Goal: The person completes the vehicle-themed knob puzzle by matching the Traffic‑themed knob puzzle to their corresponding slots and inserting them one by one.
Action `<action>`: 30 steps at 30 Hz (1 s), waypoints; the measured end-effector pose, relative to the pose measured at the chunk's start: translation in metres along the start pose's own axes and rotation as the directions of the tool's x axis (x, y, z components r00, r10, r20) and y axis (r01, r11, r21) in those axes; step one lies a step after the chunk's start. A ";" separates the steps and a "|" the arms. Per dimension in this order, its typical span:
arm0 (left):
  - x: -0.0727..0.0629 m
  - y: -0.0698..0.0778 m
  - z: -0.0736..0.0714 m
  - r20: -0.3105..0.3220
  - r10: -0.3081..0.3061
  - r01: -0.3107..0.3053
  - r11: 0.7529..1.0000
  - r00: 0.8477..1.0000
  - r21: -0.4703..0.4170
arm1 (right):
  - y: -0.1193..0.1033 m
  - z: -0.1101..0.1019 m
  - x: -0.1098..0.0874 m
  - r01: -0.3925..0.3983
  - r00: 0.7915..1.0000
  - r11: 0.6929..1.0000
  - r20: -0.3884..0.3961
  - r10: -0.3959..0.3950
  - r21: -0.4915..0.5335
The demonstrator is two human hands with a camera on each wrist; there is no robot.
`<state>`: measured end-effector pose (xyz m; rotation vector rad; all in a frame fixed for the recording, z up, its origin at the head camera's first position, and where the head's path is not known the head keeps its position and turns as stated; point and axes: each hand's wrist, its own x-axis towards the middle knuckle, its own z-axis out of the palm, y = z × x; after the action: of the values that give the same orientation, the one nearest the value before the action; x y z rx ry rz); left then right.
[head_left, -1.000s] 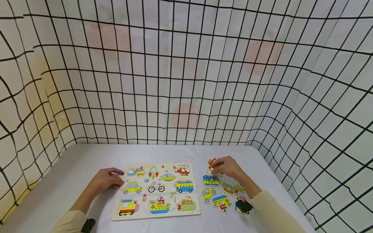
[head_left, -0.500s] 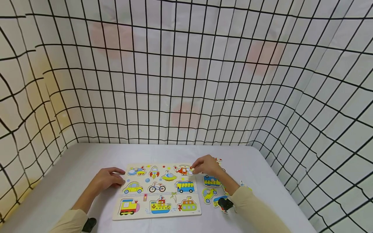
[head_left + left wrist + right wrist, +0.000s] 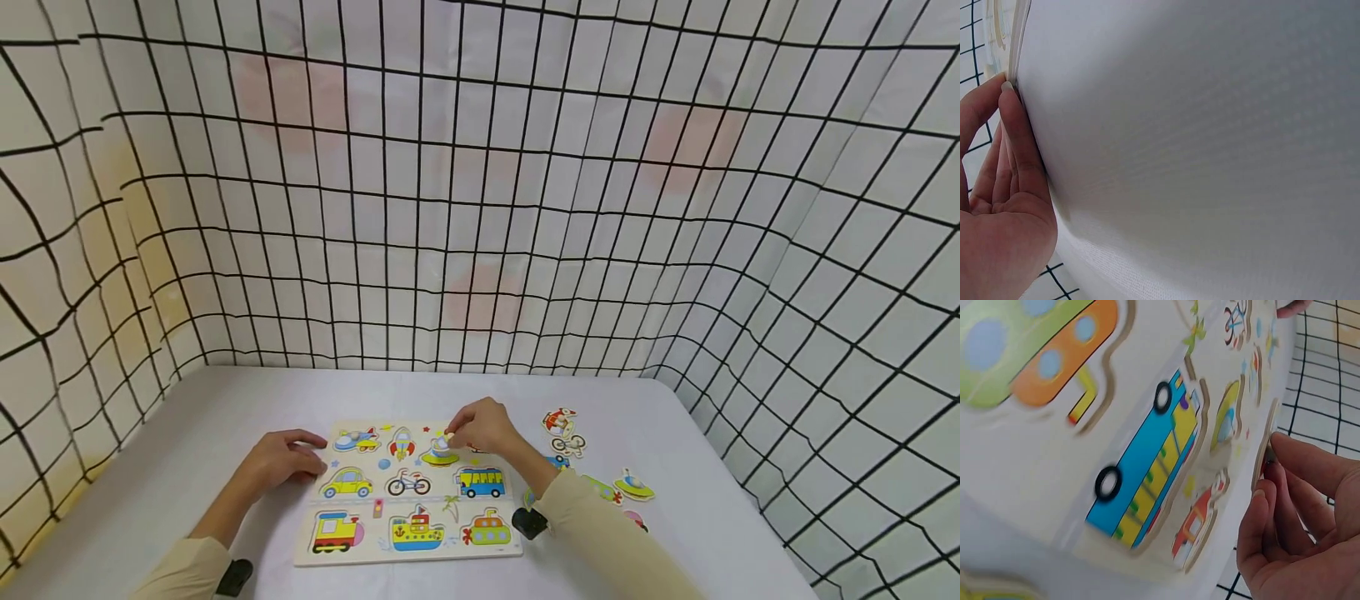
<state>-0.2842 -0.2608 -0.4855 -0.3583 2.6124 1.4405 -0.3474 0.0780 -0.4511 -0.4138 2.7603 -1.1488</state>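
My left hand (image 3: pixel 281 458) rests at the left edge of the wooden puzzle board (image 3: pixel 375 557); its index finger and thumb touch the rim separately. In the left wrist view, the thumb tip lies right against the board's side. My right hand (image 3: pixel 483 427) pinches a flat wooden puzzle piece (image 3: pixel 1264 447) between thumb and fingers, seen nearly edge-on in the right wrist view, so I cannot tell its picture. It hovers over the board's upper part, by the flying saucer recess (image 3: pixel 1227 419). The helicopter recess (image 3: pixel 1197 528) and bus recess (image 3: pixel 1147 469) lie closer to that camera.
Right of the board lie loose pieces: a helicopter (image 3: pixel 557 422), a bicycle (image 3: pixel 567 445), a flying saucer (image 3: pixel 634 485) and several others partly under the right forearm (image 3: pixel 585 517). Black grid lines cross the white walls (image 3: pixel 480 208) around the white table (image 3: pixel 255 400).
My right hand has taken the piece from the loose pieces on the right and carried it left, past the helicopter recess, over the board. The left hand keeps its place at the board's edge.
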 end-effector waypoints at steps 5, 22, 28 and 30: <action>-0.002 0.002 0.002 -0.001 0.003 -0.003 1.000 1.000 -0.001 | -0.010 0.016 0.005 -0.020 0.999 1.000 -0.036 0.021 0.009; -0.011 0.002 0.004 -0.010 -0.002 0.002 1.000 1.000 -0.008 | -0.013 0.052 0.006 -0.066 0.989 0.998 -0.130 0.064 -0.006; -0.014 0.002 0.006 -0.016 -0.008 0.008 1.000 1.000 -0.007 | -0.013 0.051 0.004 -0.064 0.991 0.998 -0.115 0.065 0.013; -0.014 0.001 0.006 -0.015 -0.010 0.010 1.000 1.000 -0.003 | -0.013 0.050 0.004 -0.069 0.993 0.997 -0.099 0.070 0.018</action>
<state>-0.2708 -0.2529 -0.4847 -0.3827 2.6168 1.4440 -0.3376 0.0340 -0.4772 -0.2635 2.8246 -1.2034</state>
